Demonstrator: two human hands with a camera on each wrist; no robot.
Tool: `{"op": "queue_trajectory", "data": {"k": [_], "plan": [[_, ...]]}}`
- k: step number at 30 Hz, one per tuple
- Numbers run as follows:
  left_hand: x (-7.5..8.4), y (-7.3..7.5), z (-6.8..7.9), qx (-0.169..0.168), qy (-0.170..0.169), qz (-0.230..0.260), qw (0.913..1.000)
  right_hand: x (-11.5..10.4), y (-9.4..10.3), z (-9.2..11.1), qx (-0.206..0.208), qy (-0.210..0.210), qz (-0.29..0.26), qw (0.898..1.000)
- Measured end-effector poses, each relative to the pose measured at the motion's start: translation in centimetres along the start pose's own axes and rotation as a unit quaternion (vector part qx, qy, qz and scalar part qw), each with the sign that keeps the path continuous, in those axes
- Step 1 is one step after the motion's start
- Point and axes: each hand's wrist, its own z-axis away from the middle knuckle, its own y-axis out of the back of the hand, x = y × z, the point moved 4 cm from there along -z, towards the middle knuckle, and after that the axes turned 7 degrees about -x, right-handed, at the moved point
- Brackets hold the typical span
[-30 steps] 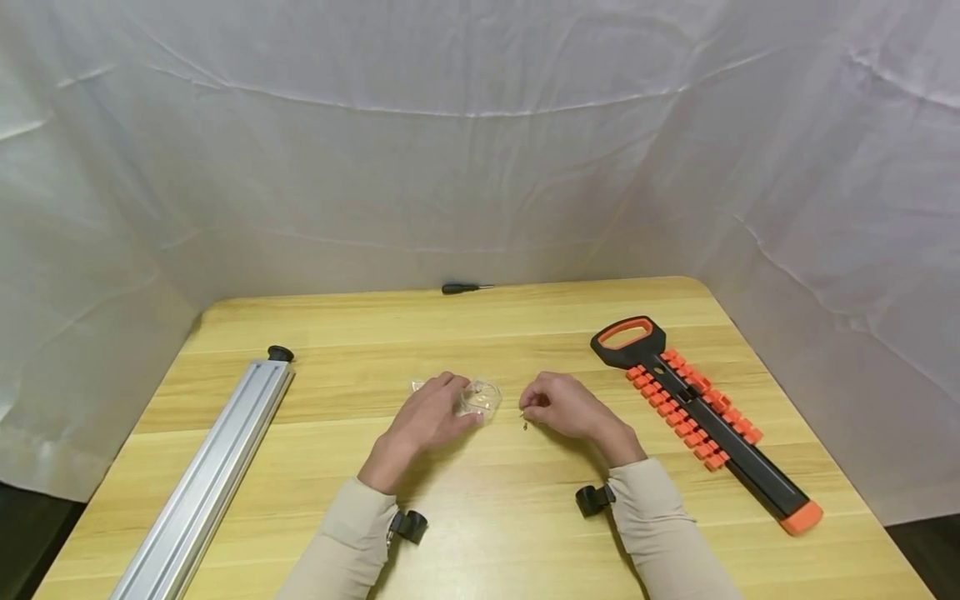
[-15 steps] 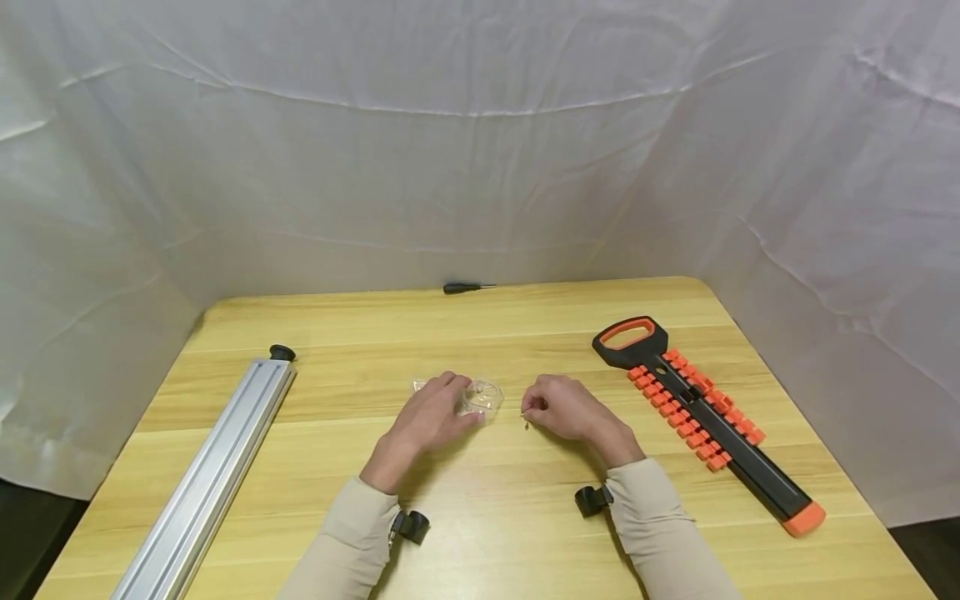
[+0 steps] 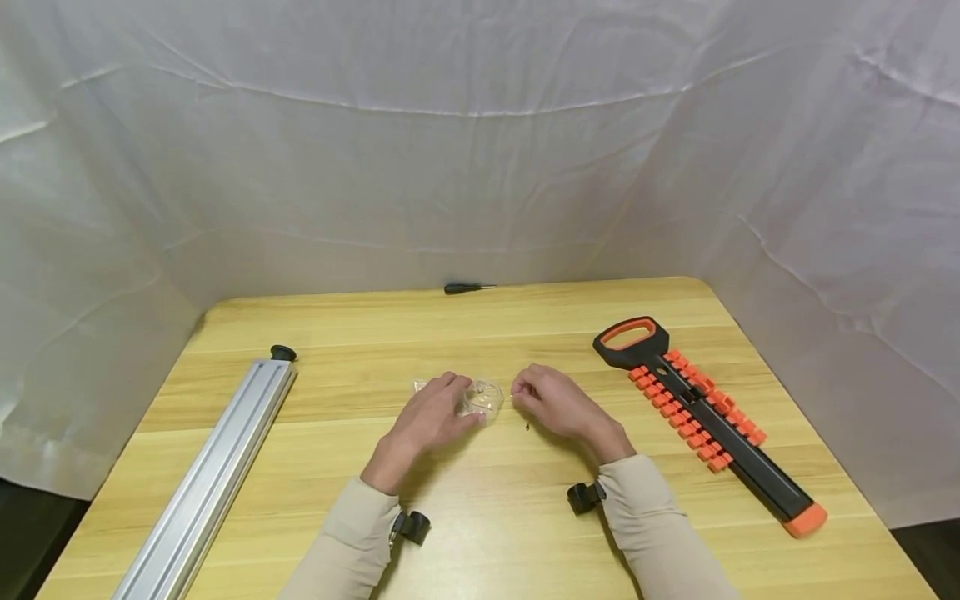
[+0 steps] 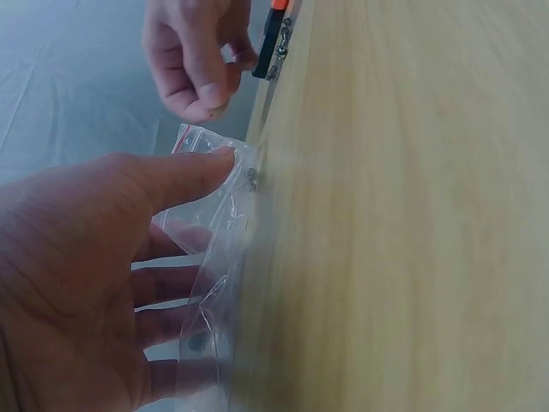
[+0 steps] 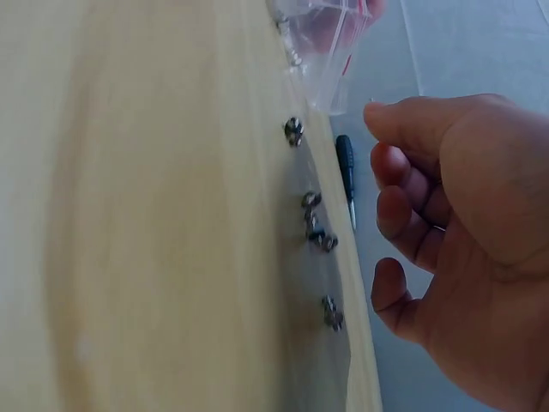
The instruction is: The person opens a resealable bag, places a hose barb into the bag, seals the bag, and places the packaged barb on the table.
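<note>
My left hand (image 3: pixel 431 417) holds a clear zip bag (image 3: pixel 483 398) at the middle of the wooden table. In the left wrist view the thumb lies over the bag (image 4: pixel 206 197) and the fingers show through behind it. Small metal bits are visible in or by the bag. My right hand (image 3: pixel 558 404) is just right of the bag's mouth, with thumb and forefinger together at a tiny pale piece, too small to identify. Several small shiny metal pieces, like screws (image 5: pixel 294 131), lie on the table near that hand; one dark piece (image 3: pixel 527 426) shows in the head view.
A silver metal rail (image 3: pixel 213 475) with a black knob lies along the left. To the right is a black bar with an orange-rimmed handle and orange clips (image 3: pixel 697 408). A black screwdriver (image 3: pixel 463 288) lies at the back edge. Pale cloth surrounds the table.
My right hand has lifted slightly and shifted left toward the bag, leaving a small metal piece lying on the table. The left hand and the bag stay in place.
</note>
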Motion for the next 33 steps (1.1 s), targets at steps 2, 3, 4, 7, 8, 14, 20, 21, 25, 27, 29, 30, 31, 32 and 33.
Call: {"op": "queue_trajectory", "data": {"k": [2, 3, 4, 7, 8, 14, 20, 21, 25, 27, 29, 30, 31, 32, 33], "plan": [[0.0, 0.0, 0.0, -0.001, 0.001, 0.0, 1.0, -0.2, -0.1, -0.3, 0.001, 0.006, -0.019, 1.0], [0.0, 0.0, 0.0, -0.002, 0.002, 0.0, 1.0, -0.3, -0.2, -0.4, 0.001, 0.009, -0.026, 1.0], [0.0, 0.0, 0.0, -0.002, 0.003, 0.0, 1.0, -0.5, -0.3, -0.6, -0.001, 0.011, -0.03, 1.0], [0.0, -0.1, 0.0, -0.003, 0.005, 0.003, 1.0, -0.8, -0.6, -1.0, -0.004, 0.006, -0.025, 1.0], [0.0, -0.1, 0.0, -0.003, 0.006, 0.004, 1.0, -0.9, -0.7, -1.1, -0.006, 0.004, -0.021, 1.0], [0.0, -0.2, -0.1, -0.005, 0.006, 0.005, 1.0, -1.5, -1.4, -1.6, -0.014, 0.004, 0.002, 1.0], [-0.1, -0.4, 0.0, -0.005, 0.007, 0.009, 0.9999, -2.1, -1.7, -1.9, -0.022, 0.005, 0.011, 1.0], [-0.1, -0.3, 0.0, -0.004, 0.007, 0.01, 0.9999, -2.2, -1.7, -1.9, -0.022, 0.006, 0.013, 1.0], [-0.1, -0.3, 0.0, -0.003, 0.005, 0.008, 0.9999, -2.5, -1.8, -2.0, -0.023, 0.012, 0.023, 0.999], [-0.1, -0.3, 0.0, -0.004, 0.005, 0.006, 1.0, -2.4, -1.7, -1.9, -0.023, 0.008, 0.023, 0.999], [0.0, -0.2, -0.1, -0.003, 0.003, 0.003, 1.0, -2.3, -1.6, -1.8, -0.022, 0.002, 0.019, 1.0], [0.0, -0.2, -0.1, -0.002, 0.002, 0.001, 1.0, -2.2, -1.5, -1.7, -0.019, 0.0, 0.015, 1.0], [0.0, -0.1, -0.1, -0.001, 0.002, -0.001, 1.0, -2.1, -1.4, -1.6, -0.017, -0.003, 0.012, 1.0], [0.0, -0.1, -0.1, 0.001, 0.0, -0.002, 1.0, -2.0, -1.3, -1.5, -0.016, -0.008, 0.009, 1.0], [0.0, -0.1, -0.1, 0.002, -0.001, -0.003, 1.0, -1.9, -1.1, -1.4, -0.013, -0.01, 0.006, 1.0]]}}
